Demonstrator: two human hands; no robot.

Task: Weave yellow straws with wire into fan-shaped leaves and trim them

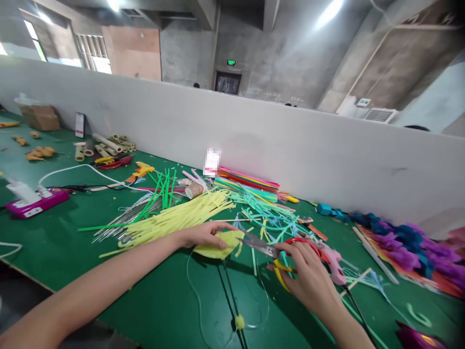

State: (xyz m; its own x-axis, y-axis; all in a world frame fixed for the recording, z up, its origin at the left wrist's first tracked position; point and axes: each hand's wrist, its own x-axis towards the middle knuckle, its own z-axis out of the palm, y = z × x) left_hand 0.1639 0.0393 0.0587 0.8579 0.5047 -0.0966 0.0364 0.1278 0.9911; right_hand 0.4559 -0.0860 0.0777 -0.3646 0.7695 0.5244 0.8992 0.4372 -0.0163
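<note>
My left hand (205,235) is closed around a yellow fuzzy piece (221,249), leaf-shaped and made of chenille stems, just above the table. Scissors (258,244) with red and yellow handles are in my right hand (308,274), fingers through the loops. Their blades point left, with the tips at the yellow piece's right edge; whether they cut into it I cannot tell. Two thin dark lines run down from below the piece to a small yellow pom-pom (239,322). A loop of clear thread (199,300) lies around them on the green table.
Yellow chenille stems (181,215) lie behind my left hand, turquoise ones (269,213) behind the scissors. A pink glue gun (334,264) sits by my right hand. Further off are a purple power strip (38,203), bamboo tubes (109,145), purple fluffy pieces (405,254) and a low white partition (163,121).
</note>
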